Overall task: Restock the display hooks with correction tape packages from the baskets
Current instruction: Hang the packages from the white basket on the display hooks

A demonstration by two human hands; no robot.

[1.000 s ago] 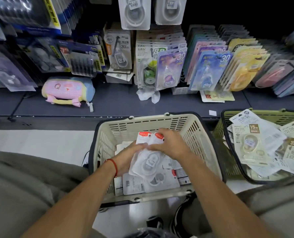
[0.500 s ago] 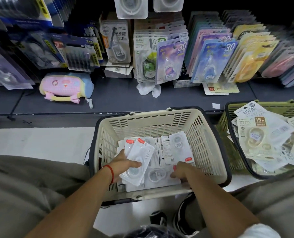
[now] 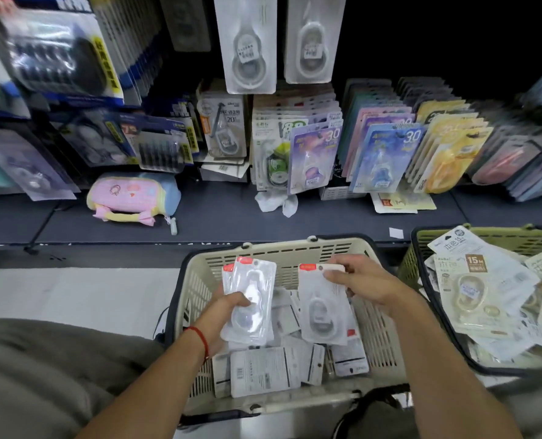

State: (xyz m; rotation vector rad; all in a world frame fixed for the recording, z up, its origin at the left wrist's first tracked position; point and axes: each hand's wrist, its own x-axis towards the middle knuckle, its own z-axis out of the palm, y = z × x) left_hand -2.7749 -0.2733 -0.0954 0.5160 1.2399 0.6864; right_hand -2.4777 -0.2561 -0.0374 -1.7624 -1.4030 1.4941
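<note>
From the head view, my left hand (image 3: 228, 312) grips a small stack of correction tape packages (image 3: 250, 302) above the cream basket (image 3: 380, 340), its fingers curled round the lower half with the thumb across the clear blister. My right hand (image 3: 363, 282) pinches one more package (image 3: 322, 307) by its top corner, just beside the red tab, so it hangs over the loose packages (image 3: 263, 372) lying in the basket. To do this step well, I should square the single package onto the stack with the red tabs and hang holes lined up, all facing the same way, so they slide onto a hook together. Each package is a white card with a clear bubble over a rounded tape dispenser; the stack looks like two or three, though I cannot count them for certain. Matching packages (image 3: 249, 49) hang on the hooks above the shelf (image 3: 231, 217), and a green basket (image 3: 412, 267) to the right holds another kind.
</note>
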